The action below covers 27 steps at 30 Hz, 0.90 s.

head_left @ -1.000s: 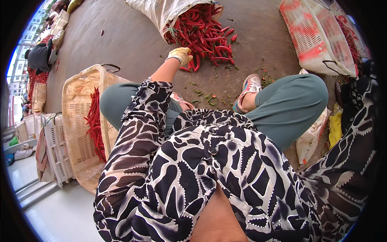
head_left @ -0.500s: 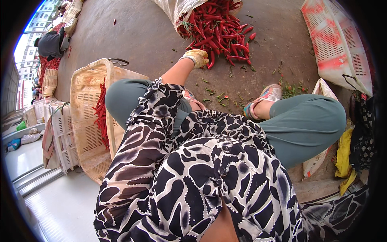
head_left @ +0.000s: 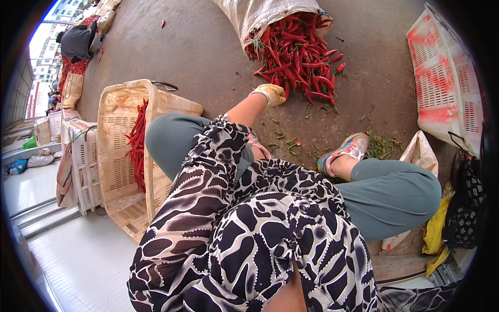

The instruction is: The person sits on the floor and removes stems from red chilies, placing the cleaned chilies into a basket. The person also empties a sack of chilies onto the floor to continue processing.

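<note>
My left hand (head_left: 273, 95), in a pale yellowish work glove, reaches forward to the near left edge of a heap of red chili peppers (head_left: 301, 60). Its fingers are curled closed right beside the peppers, and whatever they hold is hidden. The heap spills onto the floor from the mouth of a white woven sack (head_left: 260, 18). My right hand is out of view; only a patterned sleeve (head_left: 416, 299) shows at the lower right.
A tilted cream plastic crate (head_left: 122, 171) with red chilies inside stands by my left knee. Green stems (head_left: 291, 145) litter the floor between my feet. A white, red-stained crate (head_left: 436, 78) leans at the right. A person (head_left: 77, 42) bends over more chilies at the far left.
The whole view has shifted, so the scene sits lower and further right. My left hand stays at the heap's near edge, its fingers a little more curled.
</note>
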Each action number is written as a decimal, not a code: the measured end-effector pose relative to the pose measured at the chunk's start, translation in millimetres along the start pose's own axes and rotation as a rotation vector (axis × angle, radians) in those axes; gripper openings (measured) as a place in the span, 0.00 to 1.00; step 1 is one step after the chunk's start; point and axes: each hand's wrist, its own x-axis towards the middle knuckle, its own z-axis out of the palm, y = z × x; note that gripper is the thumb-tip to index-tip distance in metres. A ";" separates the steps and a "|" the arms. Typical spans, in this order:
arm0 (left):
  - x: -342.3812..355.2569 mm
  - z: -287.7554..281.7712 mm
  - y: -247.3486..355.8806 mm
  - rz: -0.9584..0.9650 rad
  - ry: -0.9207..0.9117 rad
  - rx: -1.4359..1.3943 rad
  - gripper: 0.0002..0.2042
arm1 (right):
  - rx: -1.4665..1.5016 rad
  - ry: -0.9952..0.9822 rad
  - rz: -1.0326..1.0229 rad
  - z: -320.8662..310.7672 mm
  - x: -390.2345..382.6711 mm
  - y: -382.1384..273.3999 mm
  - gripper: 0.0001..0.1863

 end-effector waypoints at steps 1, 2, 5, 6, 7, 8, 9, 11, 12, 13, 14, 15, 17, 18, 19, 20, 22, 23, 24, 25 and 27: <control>0.7 5.3 -2.4 -0.021 0.004 -0.072 0.19 | 0.003 0.016 0.001 -2.6 7.0 -2.0 0.16; -0.5 11.0 -5.4 -0.021 0.031 -0.044 0.19 | 0.004 0.038 -0.002 -5.8 15.5 -4.0 0.16; -0.2 15.7 -10.8 -0.014 0.154 0.026 0.19 | 0.005 0.084 -0.007 -15.5 34.6 -9.2 0.16; 0.9 13.6 -12.1 -0.025 0.103 -0.039 0.19 | 0.010 0.091 -0.006 -17.4 38.8 -9.7 0.16; 3.3 11.0 -12.5 -0.025 0.055 -0.020 0.20 | 0.010 0.099 -0.006 -17.4 43.7 -9.9 0.16; 6.6 8.6 -12.0 -0.013 0.027 0.006 0.20 | 0.009 0.102 -0.001 -15.1 46.5 -10.9 0.16; 10.4 4.7 -11.7 -0.018 -0.025 0.019 0.21 | 0.012 0.102 0.002 -12.9 51.0 -11.3 0.16; 11.4 4.1 -8.5 -0.020 0.136 0.032 0.20 | 0.018 0.105 0.003 -8.3 57.4 -15.8 0.16; 4.3 14.7 -5.9 0.010 0.118 0.027 0.20 | 0.019 0.093 -0.005 -9.8 61.6 -19.8 0.16; -0.2 21.2 -4.9 0.045 0.184 0.001 0.19 | 0.014 0.076 -0.015 -16.8 64.0 -22.8 0.17; -4.1 29.1 -3.0 0.090 0.271 -0.034 0.18 | 0.006 0.055 -0.024 -30.6 64.5 -24.7 0.17; -9.6 35.0 -1.8 0.114 0.271 -0.089 0.18 | 0.009 0.031 -0.034 -51.3 65.0 -27.1 0.17; -30.4 57.2 -3.1 -0.015 0.018 -0.128 0.18 | 0.082 0.017 -0.080 -124.8 66.3 -22.2 0.17; -28.3 62.3 -3.0 -0.017 0.026 -0.154 0.18 | 0.112 0.056 -0.105 -170.7 64.4 -16.6 0.17; -18.9 60.7 -5.6 0.019 0.072 -0.138 0.18 | 0.154 0.163 -0.125 -221.0 58.5 -4.2 0.17; -2.0 54.3 -5.5 0.084 0.212 -0.135 0.18 | 0.190 0.302 -0.135 -269.9 50.6 12.0 0.17; 16.7 61.9 -8.3 -0.010 0.237 -0.222 0.17 | 0.271 0.532 -0.130 -341.4 31.8 42.7 0.17; 27.6 66.9 -8.3 -0.043 0.213 -0.327 0.17 | 0.297 0.595 -0.105 -358.1 33.8 54.0 0.17; 34.5 75.6 -7.5 -0.068 0.249 -0.434 0.17 | 0.311 0.610 -0.062 -359.4 41.8 60.8 0.17; 41.5 82.8 -5.0 -0.158 0.224 -0.520 0.17 | 0.297 0.566 -0.001 -344.4 53.6 64.6 0.17; 46.7 98.7 3.5 -0.160 0.215 -0.948 0.17 | 0.137 0.242 0.148 -270.0 88.0 60.3 0.18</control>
